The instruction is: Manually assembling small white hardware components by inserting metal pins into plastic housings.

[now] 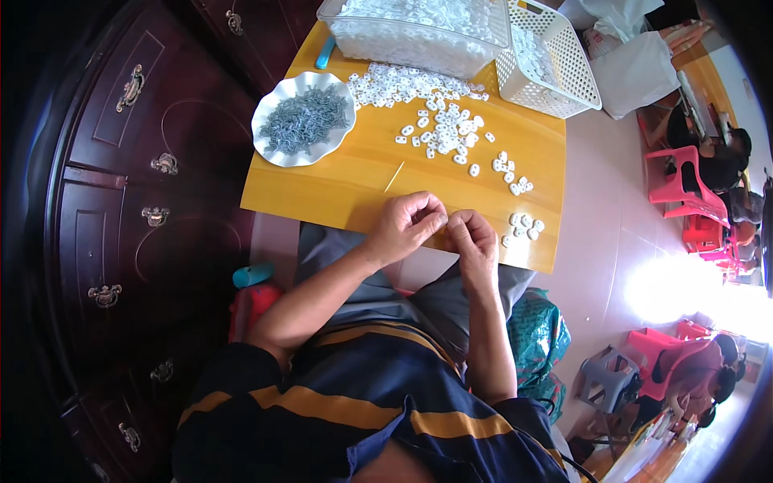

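My left hand [413, 225] and my right hand [473, 239] meet just over the near edge of the yellow table [322, 193]. Both have thumb and fingers pinched together, with the fingertips almost touching. Whatever lies between them is too small or hidden to make out. Beyond my left hand, a thin yellowish stick [394, 176] rests on the tabletop. Small white two-holed pieces [452, 133] lie loose in front of my hands. A little group of the same white pieces [523, 226] sits right of my right hand. A white scalloped dish [262, 129] at the left holds many small grey-blue parts [306, 119].
At the far edge stand a clear bin [419, 40] full of white pieces and a white perforated basket [573, 80]. A blue tool handle [325, 52] lies near the dish. Dark wooden drawers [129, 177] line the left. Pink chairs [680, 181] with seated people are at right.
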Action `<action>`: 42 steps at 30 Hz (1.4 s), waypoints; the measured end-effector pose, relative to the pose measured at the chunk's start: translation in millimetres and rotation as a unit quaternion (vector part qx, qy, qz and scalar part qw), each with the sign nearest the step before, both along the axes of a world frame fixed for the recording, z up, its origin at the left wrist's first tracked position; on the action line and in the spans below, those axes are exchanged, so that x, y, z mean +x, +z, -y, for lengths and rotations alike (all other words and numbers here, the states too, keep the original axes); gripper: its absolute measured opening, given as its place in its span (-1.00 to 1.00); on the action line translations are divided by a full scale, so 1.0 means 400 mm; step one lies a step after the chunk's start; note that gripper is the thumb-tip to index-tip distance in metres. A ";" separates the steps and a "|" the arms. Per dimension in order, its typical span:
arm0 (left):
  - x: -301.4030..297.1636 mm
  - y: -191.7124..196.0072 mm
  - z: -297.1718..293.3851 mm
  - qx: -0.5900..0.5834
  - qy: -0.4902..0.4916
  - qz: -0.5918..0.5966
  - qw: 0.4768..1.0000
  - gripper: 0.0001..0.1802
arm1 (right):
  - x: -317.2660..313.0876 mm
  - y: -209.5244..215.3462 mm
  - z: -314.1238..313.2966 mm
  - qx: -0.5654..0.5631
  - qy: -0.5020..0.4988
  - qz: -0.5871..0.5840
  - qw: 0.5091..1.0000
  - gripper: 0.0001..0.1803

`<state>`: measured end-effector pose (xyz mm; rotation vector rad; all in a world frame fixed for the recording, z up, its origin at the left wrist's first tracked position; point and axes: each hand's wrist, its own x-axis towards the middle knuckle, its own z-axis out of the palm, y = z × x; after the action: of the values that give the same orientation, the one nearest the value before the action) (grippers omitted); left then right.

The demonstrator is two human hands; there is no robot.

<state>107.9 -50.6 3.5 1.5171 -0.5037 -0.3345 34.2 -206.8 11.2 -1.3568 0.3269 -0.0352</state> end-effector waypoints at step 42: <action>-0.006 -0.024 0.006 0.039 -0.018 0.058 0.997 -0.88 | 0.127 0.004 0.360 -0.575 -0.098 0.007 0.812 -0.83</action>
<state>105.5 -52.8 -6.1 1.6109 -0.6167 -0.2972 85.0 -350.8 12.8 -2.5236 0.4559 -0.4839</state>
